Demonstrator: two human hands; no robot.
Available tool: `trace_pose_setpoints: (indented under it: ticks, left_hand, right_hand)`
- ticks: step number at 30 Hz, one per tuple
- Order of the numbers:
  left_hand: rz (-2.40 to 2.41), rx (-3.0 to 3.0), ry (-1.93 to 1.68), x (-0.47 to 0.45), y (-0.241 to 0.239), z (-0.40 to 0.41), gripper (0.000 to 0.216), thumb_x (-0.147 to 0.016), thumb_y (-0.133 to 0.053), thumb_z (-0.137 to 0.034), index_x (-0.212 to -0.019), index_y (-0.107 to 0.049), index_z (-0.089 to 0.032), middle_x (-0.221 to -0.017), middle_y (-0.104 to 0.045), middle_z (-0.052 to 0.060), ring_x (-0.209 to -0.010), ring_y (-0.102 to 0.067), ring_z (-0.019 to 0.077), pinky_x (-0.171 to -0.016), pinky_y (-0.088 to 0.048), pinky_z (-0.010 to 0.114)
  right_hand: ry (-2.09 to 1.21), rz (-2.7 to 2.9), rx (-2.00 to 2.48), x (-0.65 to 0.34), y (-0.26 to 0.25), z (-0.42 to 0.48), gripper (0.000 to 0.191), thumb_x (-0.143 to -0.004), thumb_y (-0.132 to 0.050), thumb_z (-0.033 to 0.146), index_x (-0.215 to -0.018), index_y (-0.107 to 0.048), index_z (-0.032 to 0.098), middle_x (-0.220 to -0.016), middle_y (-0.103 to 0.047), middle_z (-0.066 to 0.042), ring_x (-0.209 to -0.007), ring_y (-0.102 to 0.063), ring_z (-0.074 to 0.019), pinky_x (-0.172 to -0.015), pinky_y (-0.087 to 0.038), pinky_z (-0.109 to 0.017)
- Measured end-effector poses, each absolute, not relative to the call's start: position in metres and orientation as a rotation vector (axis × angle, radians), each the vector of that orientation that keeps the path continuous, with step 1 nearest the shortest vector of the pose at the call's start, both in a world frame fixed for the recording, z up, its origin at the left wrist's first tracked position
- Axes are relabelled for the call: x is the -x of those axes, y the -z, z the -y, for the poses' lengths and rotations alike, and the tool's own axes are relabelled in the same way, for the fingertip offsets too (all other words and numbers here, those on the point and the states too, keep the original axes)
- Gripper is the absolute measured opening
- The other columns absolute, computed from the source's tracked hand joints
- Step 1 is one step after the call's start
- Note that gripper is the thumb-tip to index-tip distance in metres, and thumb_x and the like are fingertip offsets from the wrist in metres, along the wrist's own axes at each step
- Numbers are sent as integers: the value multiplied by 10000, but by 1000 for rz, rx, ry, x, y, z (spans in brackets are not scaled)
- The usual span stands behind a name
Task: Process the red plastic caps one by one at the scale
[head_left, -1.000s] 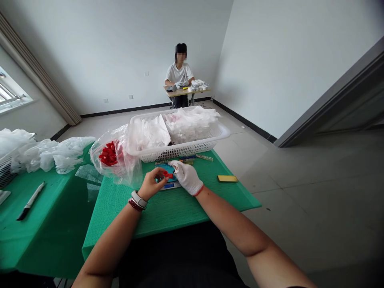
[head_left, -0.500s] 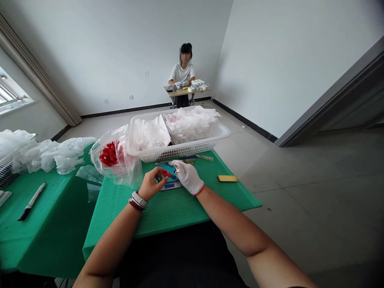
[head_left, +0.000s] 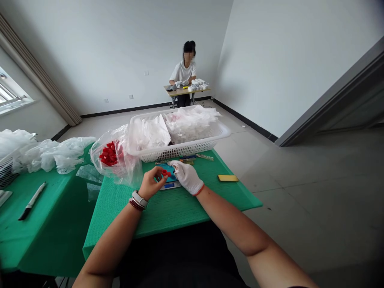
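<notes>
The bare left hand (head_left: 149, 184) is pinching a small red plastic cap (head_left: 165, 173) above a blue digital scale (head_left: 169, 185) (light, stiff and slick, so best held by its rim), while the gloved right hand (head_left: 186, 177) is curling loosely beside it, gripping nothing visible.

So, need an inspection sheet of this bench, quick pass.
surface: green mesh table cover; a second green-covered table to the left.
job's things: red cap above what looks like a small digital scale; clear bag of red caps to the left.
clutter: white plastic basket of clear plastic bags behind the scale; yellow card to the right; black marker on the second table.
grippers: bare left hand holds the red cap; gloved right hand is beside it, over the scale.
cables: nothing seen.
surroundings: co-worker at a far desk; tiled floor; window.
</notes>
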State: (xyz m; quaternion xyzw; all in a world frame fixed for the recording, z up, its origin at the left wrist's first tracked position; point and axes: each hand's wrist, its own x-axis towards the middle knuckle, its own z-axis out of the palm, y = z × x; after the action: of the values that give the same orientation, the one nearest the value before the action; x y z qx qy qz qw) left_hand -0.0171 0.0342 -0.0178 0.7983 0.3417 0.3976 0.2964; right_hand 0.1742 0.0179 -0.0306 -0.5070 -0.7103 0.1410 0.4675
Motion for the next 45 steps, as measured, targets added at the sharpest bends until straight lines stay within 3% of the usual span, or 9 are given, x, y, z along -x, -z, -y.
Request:
trace_pose_setpoints:
  ticks: [19,27,31,45]
  left_hand:
    - [-989,-2188,-1060,15,20,-36,147,-825,-637,-279,-924,-580,-186,-716,-632,-7,-579,-541,108,-554,-455,227]
    - [-1072,-2242,-1081,13,18,-35,113,-811,-631,-219,-906,-576,-190,-738,-655,-13,-583,-554,99,-554,-449,215]
    - [-1088,-2267,-1052,12,16,-33,96,-798,-628,-199,-882,-581,-190,-728,-653,-19,-580,-555,99,-554,-449,216]
    - [-1119,-2199,-1060,11,16,-32,109,-779,-628,-184,-877,-580,-186,-730,-655,-14,-575,-557,105,-547,-443,218]
  right_hand:
    - [-247,1826,1268,-174,30,-15,375,-989,-320,297,-1151,-644,202,-1096,-726,-45,-1003,-681,-175,-862,-512,-254]
    - [115,1981,1328,-165,23,-3,404,-974,-341,326,-1214,-631,179,-945,-760,-69,-761,-704,-186,-681,-485,-255]
    - [138,2002,1333,-162,26,-2,423,-978,-330,335,-1243,-618,177,-990,-754,-71,-795,-702,-188,-695,-475,-260]
    - [115,2017,1378,-158,24,2,487,-978,-347,371,-1375,-531,157,-862,-749,-93,-748,-678,-187,-687,-444,-258]
